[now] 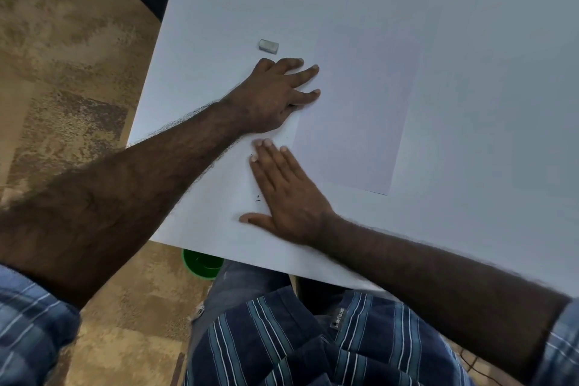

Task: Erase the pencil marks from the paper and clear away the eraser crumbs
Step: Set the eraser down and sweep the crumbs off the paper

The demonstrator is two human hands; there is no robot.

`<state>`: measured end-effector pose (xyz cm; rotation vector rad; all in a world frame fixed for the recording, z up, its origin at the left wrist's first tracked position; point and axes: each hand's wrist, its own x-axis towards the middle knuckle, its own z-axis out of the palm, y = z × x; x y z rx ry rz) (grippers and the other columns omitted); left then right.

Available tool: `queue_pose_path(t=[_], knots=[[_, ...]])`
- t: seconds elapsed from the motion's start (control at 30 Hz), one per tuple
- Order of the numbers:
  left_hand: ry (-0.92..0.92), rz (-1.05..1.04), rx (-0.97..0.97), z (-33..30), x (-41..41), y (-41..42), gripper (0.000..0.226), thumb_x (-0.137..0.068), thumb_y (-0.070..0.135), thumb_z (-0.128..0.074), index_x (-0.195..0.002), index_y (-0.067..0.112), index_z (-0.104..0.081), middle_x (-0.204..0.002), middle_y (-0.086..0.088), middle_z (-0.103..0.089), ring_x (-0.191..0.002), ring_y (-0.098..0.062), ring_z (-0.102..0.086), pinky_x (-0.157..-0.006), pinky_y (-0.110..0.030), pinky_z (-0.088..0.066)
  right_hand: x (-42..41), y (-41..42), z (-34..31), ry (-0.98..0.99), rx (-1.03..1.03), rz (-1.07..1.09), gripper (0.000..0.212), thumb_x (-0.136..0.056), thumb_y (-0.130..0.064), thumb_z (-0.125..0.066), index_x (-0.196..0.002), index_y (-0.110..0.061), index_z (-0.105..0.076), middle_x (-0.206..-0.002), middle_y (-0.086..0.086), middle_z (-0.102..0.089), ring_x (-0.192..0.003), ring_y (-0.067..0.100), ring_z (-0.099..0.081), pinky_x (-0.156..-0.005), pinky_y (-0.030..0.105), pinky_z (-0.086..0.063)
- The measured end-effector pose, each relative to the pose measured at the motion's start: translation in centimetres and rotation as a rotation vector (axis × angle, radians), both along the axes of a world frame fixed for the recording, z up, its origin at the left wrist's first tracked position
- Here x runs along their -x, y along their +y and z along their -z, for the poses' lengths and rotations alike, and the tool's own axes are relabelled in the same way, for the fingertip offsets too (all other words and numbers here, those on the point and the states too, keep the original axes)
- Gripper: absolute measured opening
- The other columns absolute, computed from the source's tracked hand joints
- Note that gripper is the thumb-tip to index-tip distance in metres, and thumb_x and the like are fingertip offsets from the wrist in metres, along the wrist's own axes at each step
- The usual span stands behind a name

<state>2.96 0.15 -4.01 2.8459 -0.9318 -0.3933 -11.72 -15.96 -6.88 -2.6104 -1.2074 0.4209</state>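
Low in the frame's centre, beneath the white worktop (470, 103) edge, sits a round green container (200, 263). Above it the right hand (288, 194) lies flat on the worktop, fingers straight and together, beside a few dark crumbs (257, 197). Further up, the left hand (275, 94) presses spread fingers onto the left edge of the pale rectangular paper sheet (360, 116), with the small grey rectangular eraser (268, 46) just beyond, apart from it.

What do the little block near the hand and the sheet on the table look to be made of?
Eraser: probably rubber or vinyl, matte pale grey, a small block with softened corners. Paper: thin matte sheet, lying flat with a crisp edge, faintly lilac against the smooth white table.
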Motion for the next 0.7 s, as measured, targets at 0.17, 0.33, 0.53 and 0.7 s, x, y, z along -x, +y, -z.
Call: queue_pose_path(t=[0.17,0.33,0.53,0.7], knots=[[-0.023,0.003,0.014,-0.4,-0.1,-0.3,0.043,-0.112,0.027,-0.040,-0.154,0.030,-0.048,-0.172,-0.002,-0.025,-0.158,-0.033,-0.023,-0.108,-0.051,-0.032,2.1,-0.4,-0.6,-0.005,-0.020,-0.190,0.104,-0.103,-0.076,-0.037,-0.166,0.003,-0.012,-0.176,0.023,-0.001,-0.165,0.034,0.003,-0.134,0.051,-0.011],[-0.027,0.010,0.000,-0.4,-0.1,-0.4,0.045,-0.112,0.026,-0.041,-0.156,0.030,-0.046,-0.172,-0.002,-0.024,-0.158,-0.031,-0.022,-0.108,-0.050,-0.032,-0.9,-0.1,-1.0,0.015,-0.059,-0.016,0.100,-0.103,-0.075,-0.038,-0.167,-0.001,-0.016,-0.177,0.018,-0.007,-0.166,0.029,-0.002,-0.135,0.048,-0.012],[-0.036,0.005,0.047,-0.6,0.0,-0.3,0.043,-0.111,0.025,-0.045,-0.154,0.027,-0.050,-0.170,-0.007,-0.029,-0.157,-0.030,-0.027,-0.106,-0.047,-0.035,-0.5,0.4,-0.7,0.035,-0.023,-0.120,0.101,-0.103,-0.076,-0.036,-0.167,-0.001,-0.014,-0.177,0.019,-0.004,-0.166,0.030,0.001,-0.135,0.049,-0.011],[-0.038,-0.027,0.065,-0.6,0.5,-0.2,0.044,-0.111,0.025,-0.042,-0.156,0.024,-0.048,-0.170,-0.007,-0.029,-0.158,-0.029,-0.028,-0.112,-0.046,-0.035,1.5,-1.3,-1.4,0.024,-0.111,-0.177,0.092,-0.106,-0.068,-0.043,-0.165,0.000,-0.025,-0.176,0.019,-0.015,-0.165,0.029,-0.010,-0.135,0.047,-0.013]])
